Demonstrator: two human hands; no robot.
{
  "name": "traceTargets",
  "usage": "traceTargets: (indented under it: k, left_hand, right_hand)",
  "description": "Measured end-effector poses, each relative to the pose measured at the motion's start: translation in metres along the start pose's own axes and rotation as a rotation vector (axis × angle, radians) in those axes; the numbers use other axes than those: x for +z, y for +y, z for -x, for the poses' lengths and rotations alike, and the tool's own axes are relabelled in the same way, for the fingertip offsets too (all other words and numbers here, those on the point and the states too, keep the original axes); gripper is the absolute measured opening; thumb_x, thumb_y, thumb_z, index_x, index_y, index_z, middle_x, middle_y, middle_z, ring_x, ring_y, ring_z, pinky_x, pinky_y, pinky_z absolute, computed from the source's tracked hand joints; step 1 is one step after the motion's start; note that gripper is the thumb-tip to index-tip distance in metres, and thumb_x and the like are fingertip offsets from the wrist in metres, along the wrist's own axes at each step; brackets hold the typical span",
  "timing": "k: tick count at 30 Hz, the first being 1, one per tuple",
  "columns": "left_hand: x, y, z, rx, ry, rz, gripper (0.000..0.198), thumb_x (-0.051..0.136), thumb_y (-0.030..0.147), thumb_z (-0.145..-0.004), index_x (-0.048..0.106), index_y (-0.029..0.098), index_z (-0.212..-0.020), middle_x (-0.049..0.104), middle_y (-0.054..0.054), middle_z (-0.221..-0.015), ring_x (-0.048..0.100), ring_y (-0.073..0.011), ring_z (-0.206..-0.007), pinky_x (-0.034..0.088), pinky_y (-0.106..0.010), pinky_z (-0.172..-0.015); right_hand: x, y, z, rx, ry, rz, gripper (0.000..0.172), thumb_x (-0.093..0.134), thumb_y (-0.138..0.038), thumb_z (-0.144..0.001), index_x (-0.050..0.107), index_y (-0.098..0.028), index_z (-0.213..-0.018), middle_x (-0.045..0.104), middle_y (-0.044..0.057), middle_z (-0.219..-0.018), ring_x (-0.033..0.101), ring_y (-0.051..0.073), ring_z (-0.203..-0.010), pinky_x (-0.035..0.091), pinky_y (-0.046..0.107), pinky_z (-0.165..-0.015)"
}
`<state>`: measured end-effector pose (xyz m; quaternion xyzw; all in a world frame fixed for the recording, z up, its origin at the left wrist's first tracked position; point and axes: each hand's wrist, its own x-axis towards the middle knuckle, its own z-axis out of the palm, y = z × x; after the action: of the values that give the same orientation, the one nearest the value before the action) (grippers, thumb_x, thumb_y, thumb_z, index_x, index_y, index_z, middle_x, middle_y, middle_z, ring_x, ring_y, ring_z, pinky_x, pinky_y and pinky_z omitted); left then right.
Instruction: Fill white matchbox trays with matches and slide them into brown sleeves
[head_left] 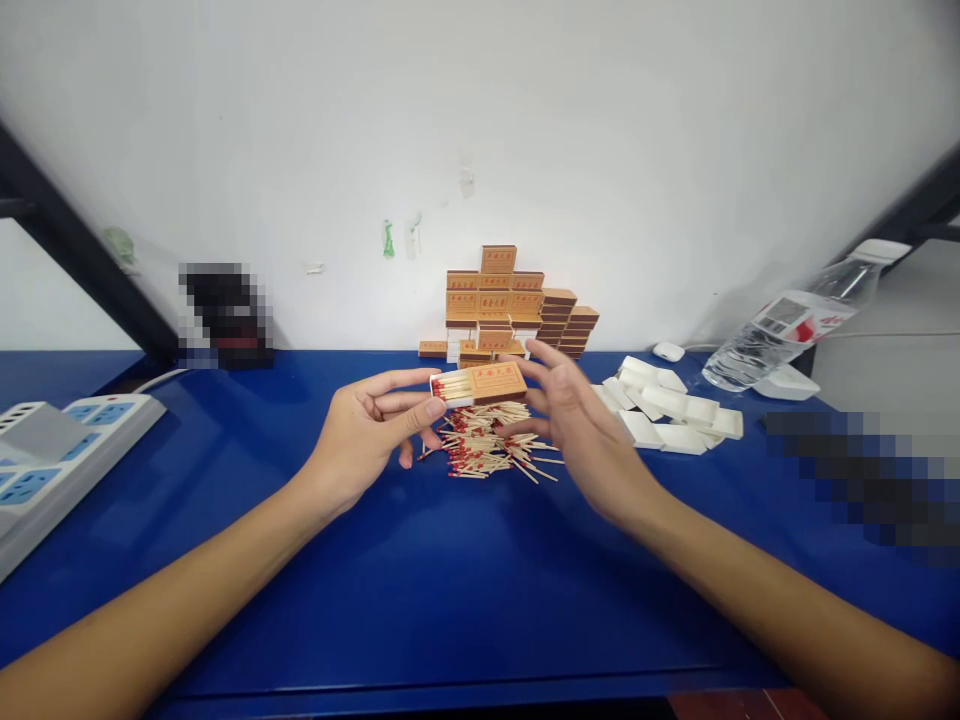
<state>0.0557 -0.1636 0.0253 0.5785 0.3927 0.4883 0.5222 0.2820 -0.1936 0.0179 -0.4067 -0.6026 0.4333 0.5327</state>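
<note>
Matchbox (484, 384) pinched in left hand (356, 435); right hand (581, 430) half-open beside.

a pile of loose matches (484, 445) lies on the middle of the table (450, 600), below the matchbox (499, 382), whose tray (460, 403) juts out to the left with more matches (454, 385) in it. the left hand (356, 435) is at the box's left end, the right hand (589, 425) beside its right end. behind the pile, a stack of matchboxes (495, 301) stands in front of the wall (600, 150). right of the pile lies a heap of trays (679, 407), with a bottle (795, 320) behind it, further right. a power strip (56, 485) lies on the table at the far left, with a cord (161, 379) behind it.
</note>
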Motion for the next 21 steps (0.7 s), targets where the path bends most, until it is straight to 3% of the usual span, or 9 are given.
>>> traceTargets:
  k: [1,3,6,9,12,16,21]
  left_hand:
    - [0.004,-0.001,0.003,0.017,0.015,-0.006,0.051,0.09,0.038,-0.076,0.076,0.019,-0.122,0.081,-0.007,-0.084,0.07,-0.0145,-0.055,0.048,-0.018,-0.037]
    - [0.012,-0.002,0.01,0.05,0.03,-0.028,0.05,0.09,0.036,-0.076,0.078,0.019,-0.121,0.082,-0.007,-0.086,0.07,-0.0142,-0.056,0.05,-0.018,-0.038]
    - [0.019,-0.002,0.018,0.075,0.019,-0.051,0.049,0.088,0.036,-0.079,0.077,0.022,-0.124,0.082,-0.006,-0.087,0.067,-0.0111,-0.051,0.054,-0.019,-0.043]
    - [0.017,0.0,0.019,0.096,0.0,-0.078,0.046,0.087,0.036,-0.08,0.078,0.024,-0.123,0.082,-0.006,-0.089,0.066,-0.0104,-0.05,0.055,-0.02,-0.044]
    - [0.014,0.002,0.018,0.087,-0.044,-0.108,0.048,0.089,0.035,-0.077,0.079,0.023,-0.122,0.082,-0.007,-0.089,0.067,-0.0119,-0.052,0.053,-0.02,-0.043]
    - [0.015,0.005,0.019,0.122,-0.12,-0.145,0.053,0.094,0.029,-0.069,0.079,0.02,-0.119,0.079,-0.003,-0.074,0.068,-0.0133,-0.052,0.056,-0.021,-0.049]
    - [0.017,0.007,0.019,0.173,-0.135,-0.131,0.057,0.097,0.026,-0.063,0.077,0.019,-0.117,0.078,-0.001,-0.069,0.072,-0.0158,-0.057,0.059,-0.022,-0.056]
  right_hand:
    - [0.005,0.0,0.006,-0.005,-0.062,0.021,0.066,0.036,-0.068,-0.105,0.029,-0.034,-0.162,0.034,0.011,-0.169,0.055,0.032,-0.139,0.06,0.051,-0.099]
    - [0.015,-0.003,0.017,0.063,-0.171,0.083,0.075,0.033,-0.072,-0.103,0.015,-0.037,-0.168,0.019,0.005,-0.176,0.034,0.034,-0.155,0.041,0.061,-0.12]
    - [0.024,-0.007,0.03,0.139,-0.23,0.106,0.081,0.031,-0.075,-0.102,0.001,-0.039,-0.169,0.008,0.0,-0.178,0.017,0.033,-0.161,0.022,0.064,-0.128]
    - [0.023,-0.01,0.033,0.14,-0.256,0.079,0.083,0.03,-0.076,-0.101,-0.006,-0.041,-0.168,0.006,-0.002,-0.178,0.008,0.031,-0.163,0.02,0.063,-0.129]
    - [0.019,-0.01,0.032,0.11,-0.279,0.074,0.08,0.032,-0.073,-0.103,-0.003,-0.042,-0.168,0.005,-0.002,-0.178,0.007,0.03,-0.163,0.021,0.062,-0.128]
    - [0.019,-0.01,0.031,0.018,-0.287,0.08,0.071,0.032,-0.069,-0.105,0.015,-0.039,-0.168,0.013,0.001,-0.177,0.015,0.027,-0.162,0.018,0.058,-0.13]
    - [0.021,-0.007,0.031,0.026,-0.286,0.097,0.067,0.035,-0.066,-0.106,0.024,-0.037,-0.166,0.019,0.002,-0.176,0.016,0.027,-0.161,0.015,0.057,-0.131]
